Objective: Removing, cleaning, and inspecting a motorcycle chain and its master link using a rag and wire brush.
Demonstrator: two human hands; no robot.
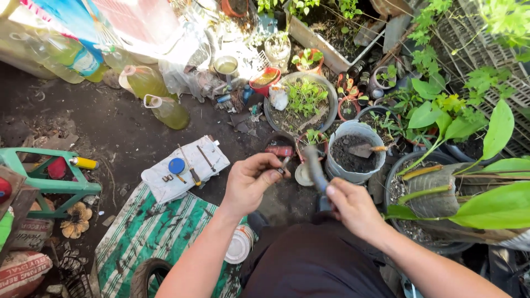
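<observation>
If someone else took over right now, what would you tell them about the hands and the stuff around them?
Left hand: closed in a pinching grip on a small thin metal piece, held in the air.
Right hand: closed around a grey handle-like tool that points up toward the left hand.
Nearby: a white cloth on the ground holds a blue round lid and small tools. A white bucket of soil with a trowel stands just past the hands.
What the two held pieces do together is too blurred to tell.
</observation>
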